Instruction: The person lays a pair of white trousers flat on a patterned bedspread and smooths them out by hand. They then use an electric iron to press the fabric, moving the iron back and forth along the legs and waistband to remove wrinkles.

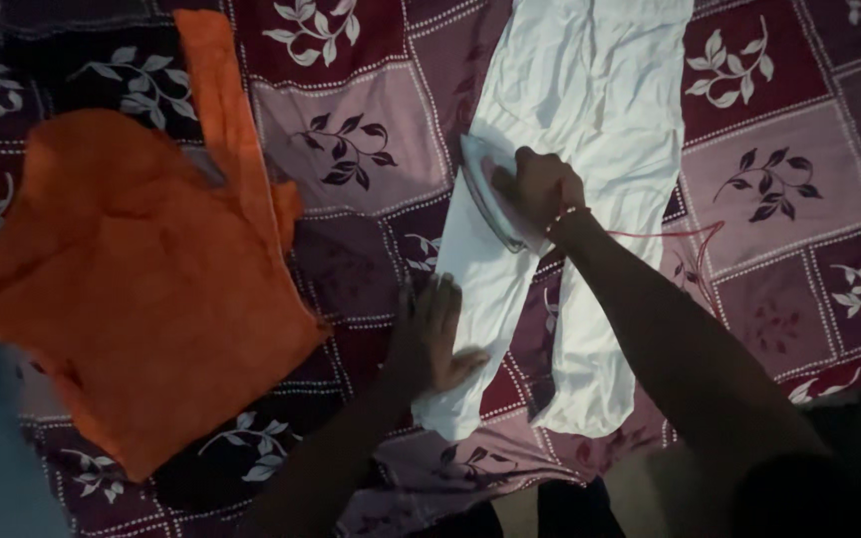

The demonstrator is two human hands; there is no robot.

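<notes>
Head view, looking down on a bedspread (779,179), maroon and purple squares with a white leaf print.

- A clothes iron (490,189) is being gripped by the right hand (542,184). The fingers are being kept curled fully round the handle on top; the pale soleplate is being held flat on the cloth. A thin bracelet is being worn at that wrist.
- A thin red cord (675,236) is being trailed from the iron across the bedspread to the right.
- White trousers (590,90) are being pressed, laid lengthwise down the middle of the view, waist end far, two legs running near. The iron is being rested on the leg at the left.
- The left hand (437,334) is being laid flat, fingers spread and open, at the left edge of that same leg, near its hem. Nothing is being grasped; the cloth is only being pinned down.
- An orange garment (142,279) is lying loosely folded at the left, well apart from the trousers, a long strip of it reaching toward the far edge.

Handling, as judged: the trousers are thin, soft and limp, creasing easily and sliding on the bedspread, so holding flat by palm suits better than pinching. The iron is judged rigid, fairly heavy, and presumably hot beneath; the handle alone is being judged a safe hold.

Containers: none are being shown.
</notes>
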